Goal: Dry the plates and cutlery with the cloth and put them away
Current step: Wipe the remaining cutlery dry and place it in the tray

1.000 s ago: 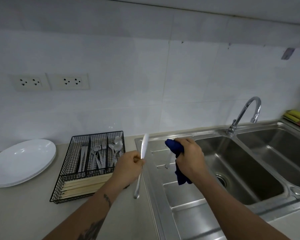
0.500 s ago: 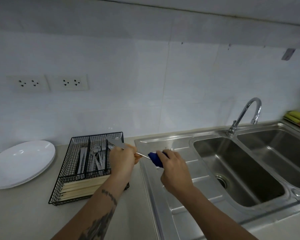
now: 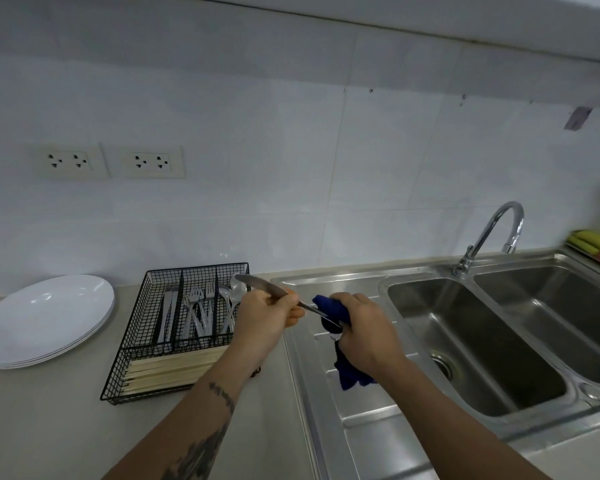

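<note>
The fingers of the left hand are curled round the middle of a table knife and grip it. The knife lies nearly level above the left edge of the sink drainboard, its rounded blade tip pointing left over the right rear corner of the wire cutlery basket. The handle end of the knife runs right into the blue cloth.

The fingers of the right hand are closed round the blue cloth and press it round the knife handle. A loose tail of the cloth hangs below the right hand, over the drainboard.

The wire cutlery basket stands on the counter, just left of the sink unit. Its rear compartments hold knives, forks and spoons, each kind in its own section. The front compartment holds wooden chopsticks laid crosswise.

A stack of white plates rests on the counter to the left of the basket, near it but apart.

The two sink basins lie to the right of the hands. The tap stands at the rear, between the basins. Yellow-green sponges sit at the far right edge. Two wall sockets are fixed on the tiles above the plates and the basket.
</note>
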Demonstrator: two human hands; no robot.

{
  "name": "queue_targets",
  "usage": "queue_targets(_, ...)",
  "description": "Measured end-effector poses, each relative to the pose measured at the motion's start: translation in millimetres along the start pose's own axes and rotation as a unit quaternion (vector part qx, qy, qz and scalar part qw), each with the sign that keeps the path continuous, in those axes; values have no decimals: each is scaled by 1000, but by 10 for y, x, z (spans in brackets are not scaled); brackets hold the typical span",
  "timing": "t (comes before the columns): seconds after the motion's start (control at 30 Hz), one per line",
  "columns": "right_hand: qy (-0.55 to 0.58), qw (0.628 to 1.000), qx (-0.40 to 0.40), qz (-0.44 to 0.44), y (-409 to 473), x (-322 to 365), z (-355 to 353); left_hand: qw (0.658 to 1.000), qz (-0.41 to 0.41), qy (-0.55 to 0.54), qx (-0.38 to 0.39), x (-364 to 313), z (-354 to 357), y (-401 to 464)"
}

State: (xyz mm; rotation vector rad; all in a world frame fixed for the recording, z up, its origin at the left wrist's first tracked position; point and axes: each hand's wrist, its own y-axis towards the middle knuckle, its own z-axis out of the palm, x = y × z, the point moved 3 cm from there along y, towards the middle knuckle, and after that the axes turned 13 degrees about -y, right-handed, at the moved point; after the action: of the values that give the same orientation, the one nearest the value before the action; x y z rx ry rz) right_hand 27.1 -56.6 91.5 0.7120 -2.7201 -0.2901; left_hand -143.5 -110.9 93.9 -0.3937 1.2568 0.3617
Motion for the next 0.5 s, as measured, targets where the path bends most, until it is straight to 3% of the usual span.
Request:
queue_targets(0.1, -42, 997, -70, 5, -7, 108, -44, 999, 12, 8, -46, 40, -27, 12)
queue_targets(0.2, -87, 989, -106, -58, -43, 325, 18, 997, 10, -12, -70, 42, 11, 4)
queue_targets(0.3, -125, 983, -93, -100, -139, 383, 155, 991, -31, -88, -99, 39, -32, 20)
queue_targets(0.5, -139, 986, -52, -71, -237, 226, 255, 987, -47, -75, -133, 204, -228, 35)
